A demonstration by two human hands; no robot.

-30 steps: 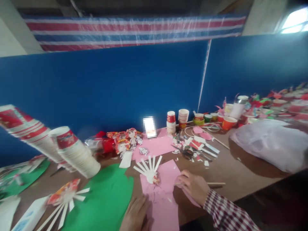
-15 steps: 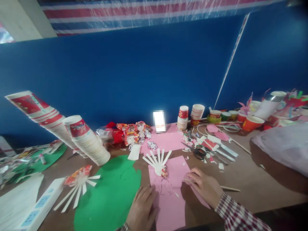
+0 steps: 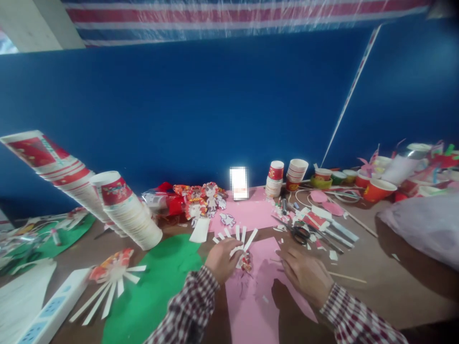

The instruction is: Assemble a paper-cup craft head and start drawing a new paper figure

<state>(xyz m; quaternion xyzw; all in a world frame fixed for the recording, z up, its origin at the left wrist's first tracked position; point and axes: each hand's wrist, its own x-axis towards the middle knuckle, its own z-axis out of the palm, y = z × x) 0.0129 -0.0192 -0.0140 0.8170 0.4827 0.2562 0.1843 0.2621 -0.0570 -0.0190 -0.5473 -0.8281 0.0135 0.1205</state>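
Centrally, left hand [image 3: 223,260] at strip-fringed white cutout [image 3: 250,239], right hand [image 3: 304,274] over curved pink paper [image 3: 304,308], each grip's width unclear.

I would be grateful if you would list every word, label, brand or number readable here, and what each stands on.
No text can be read for certain.
Taller leaning cup stack: teal marks, perhaps lettering, too blurred to read.
Shorter leaning cup stack: print on red, too blurred.
Clear packet: an apparent pale label, too small.
Bright rectangle at the back: pixelated, unreadable.
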